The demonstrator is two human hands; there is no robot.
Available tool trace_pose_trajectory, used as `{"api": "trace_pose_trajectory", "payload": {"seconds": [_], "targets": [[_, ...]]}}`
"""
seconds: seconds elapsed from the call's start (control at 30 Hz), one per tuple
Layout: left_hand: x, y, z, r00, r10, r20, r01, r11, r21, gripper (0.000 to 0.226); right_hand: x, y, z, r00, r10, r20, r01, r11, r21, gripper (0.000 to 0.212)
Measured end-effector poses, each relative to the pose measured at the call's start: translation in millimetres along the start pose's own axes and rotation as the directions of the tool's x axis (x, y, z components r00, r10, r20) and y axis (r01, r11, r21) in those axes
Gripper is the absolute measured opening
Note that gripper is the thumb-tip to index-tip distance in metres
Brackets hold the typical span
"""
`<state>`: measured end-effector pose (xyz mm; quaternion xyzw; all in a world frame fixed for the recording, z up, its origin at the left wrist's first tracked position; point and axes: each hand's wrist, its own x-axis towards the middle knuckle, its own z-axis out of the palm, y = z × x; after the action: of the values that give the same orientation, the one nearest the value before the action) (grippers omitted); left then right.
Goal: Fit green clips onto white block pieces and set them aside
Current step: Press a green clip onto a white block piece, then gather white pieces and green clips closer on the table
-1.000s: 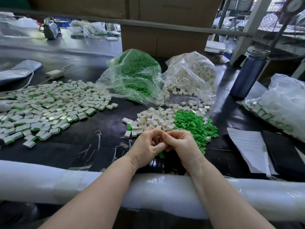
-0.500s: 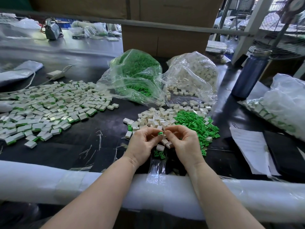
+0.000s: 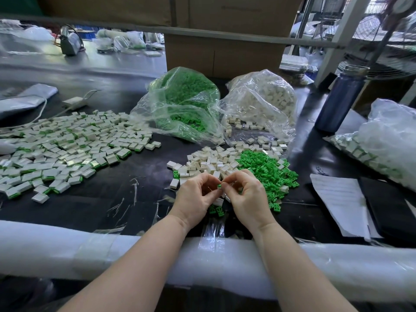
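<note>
Both hands, left hand (image 3: 195,194) and right hand (image 3: 245,194), still together, now pinching green clip (image 3: 219,186).

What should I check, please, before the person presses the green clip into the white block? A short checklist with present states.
1. Green clip pinched between fingertips of left hand and right hand: ok.
2. White block held under the fingers: ok.
3. Clip lined up with the block's slot: cannot tell, fingers hide it.
4. Loose green clips within reach: ok.
5. Loose white blocks within reach: ok.
6. Finished pile on the left to set it aside: ok.
</note>
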<state>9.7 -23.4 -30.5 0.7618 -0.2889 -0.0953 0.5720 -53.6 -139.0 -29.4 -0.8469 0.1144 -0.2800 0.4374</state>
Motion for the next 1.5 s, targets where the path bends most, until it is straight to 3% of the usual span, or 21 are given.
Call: {"api": "trace_pose_trajectory", "payload": {"seconds": [0.33,0.47,0.57,0.7,0.83,1.1,1.27,1.5], "targets": [[-1.5,1.0,-0.5,0.997,0.048,-0.064,-0.044,0.997,0.062,0.007,-0.5,-2.4,2.2,1.0,0.005,0.014,-0.005,1.0,0.0,0.018],[-0.3,0.6,-1.5,0.973,0.065,-0.223,-0.046,0.995,0.092,0.013,-0.7,-4.2,-1.0,0.998,0.012,-0.055,-0.011,1.0,0.025,0.024],[1.1,-2.0,-8.1,0.896,0.074,-0.437,-0.006,0.988,0.155,0.014,-1.4,-3.8,-0.6,1.0,0.003,-0.03,-0.004,0.999,-0.034,0.018],[3.7,-5.3,-20.6,0.718,0.035,-0.695,0.126,0.976,0.18,0.018,-1.7,-2.6,-1.7,1.0,0.011,-0.011,-0.011,0.998,-0.063,0.013],[4.5,-5.8,-27.0,0.64,-0.109,-0.761,0.272,0.958,0.091,0.032,-1.8,-3.3,-2.4,1.0,0.013,0.013,-0.011,0.994,-0.105,0.013],[4.2,-9.2,-23.0,0.716,-0.189,-0.671,0.449,0.861,0.237,0.031,-5.3,-8.1,-0.3,0.977,-0.057,0.204,0.087,0.986,-0.14,0.003],[5.5,-9.1,-22.5,0.731,-0.225,-0.644,0.498,0.821,0.278,0.028,-6.0,-10.4,-0.1,0.955,-0.045,0.291,0.138,0.942,-0.305,0.018],[6.3,-12.5,-22.4,0.768,-0.227,-0.599,0.506,0.788,0.351,0.027,-5.7,-8.1,2.0,0.953,-0.055,0.297,0.163,0.92,-0.355,0.021]]}}
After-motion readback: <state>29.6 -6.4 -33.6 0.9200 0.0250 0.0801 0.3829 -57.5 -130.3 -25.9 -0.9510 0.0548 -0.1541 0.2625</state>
